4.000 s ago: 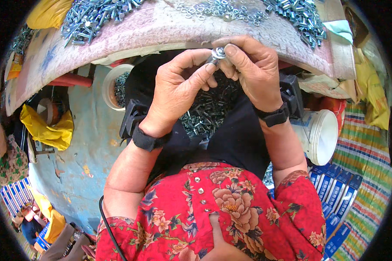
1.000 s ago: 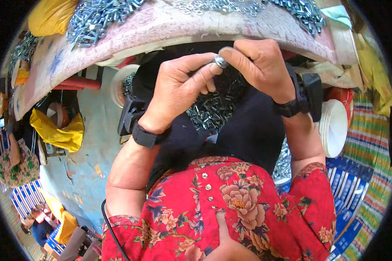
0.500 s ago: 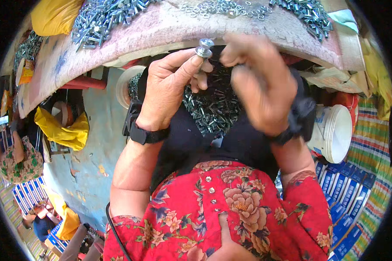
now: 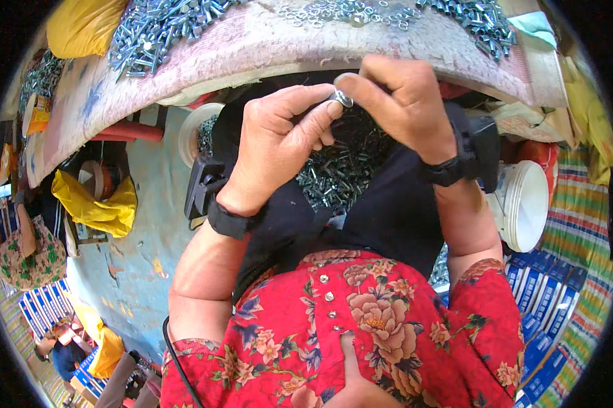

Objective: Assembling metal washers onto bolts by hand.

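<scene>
Between the thumb and forefinger of my left hand (image 4: 279, 139) is a shiny bolt (image 4: 344, 100) with a washer on it; the fingers cover most of it. My right hand (image 4: 405, 105) meets it from the other side, fingers bent and thumb at the bolt, and its grip is partly hidden. Below both hands lies a dark heap of small bolts (image 4: 340, 166) between my legs. On the cloth-covered table (image 4: 252, 51) ahead are loose washers (image 4: 350, 12), with a pile of bolts (image 4: 160, 34) to the left and a pile of metal sleeves or bolts (image 4: 473, 24) to the right.
A white bucket (image 4: 524, 207) lies tipped at my right, near stacked blue-and-white boxes (image 4: 544, 292). Left of my legs stands a pale tub (image 4: 194, 136) holding metal parts. Yellow sacking (image 4: 99, 204) lies farther left. Other people (image 4: 31, 248) sit at the far left.
My right hand has come left and its fingers have closed in at the bolt. My left hand has shifted slightly right and down, tilting the bolt from its upright pose.
</scene>
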